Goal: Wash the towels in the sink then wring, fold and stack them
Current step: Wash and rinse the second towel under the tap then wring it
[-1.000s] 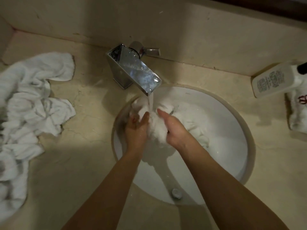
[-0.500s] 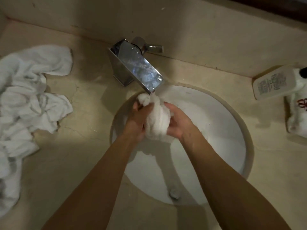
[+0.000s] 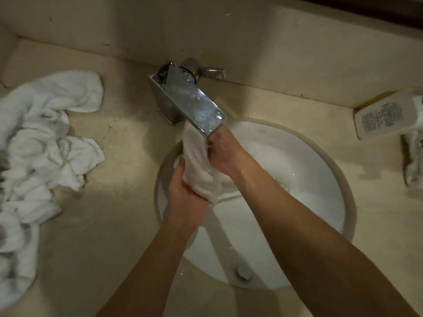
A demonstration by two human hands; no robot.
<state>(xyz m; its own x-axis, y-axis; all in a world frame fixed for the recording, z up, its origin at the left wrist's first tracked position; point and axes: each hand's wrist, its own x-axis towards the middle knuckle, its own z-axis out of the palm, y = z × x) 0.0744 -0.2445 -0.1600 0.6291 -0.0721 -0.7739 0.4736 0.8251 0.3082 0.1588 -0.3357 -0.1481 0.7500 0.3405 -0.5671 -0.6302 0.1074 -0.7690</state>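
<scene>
Beige worktop [image 3: 109,225], white sink [image 3: 297,202]. I see both grips clenched round one twisted towel [image 3: 201,165]: left hand [image 3: 185,202] low, right hand [image 3: 226,154] high.

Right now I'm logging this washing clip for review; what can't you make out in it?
Head view only:
- Right hand: fingertips hidden behind the faucet spout.
- Running water: spout mouth covered by hand and towel.
- Bottle: label too small, cap cut off by right edge.
- Towel pile: cut off at left edge, blurred.

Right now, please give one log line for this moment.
stage: washing | left hand: grips white towel | right hand: grips towel under faucet | place: over sink
</scene>
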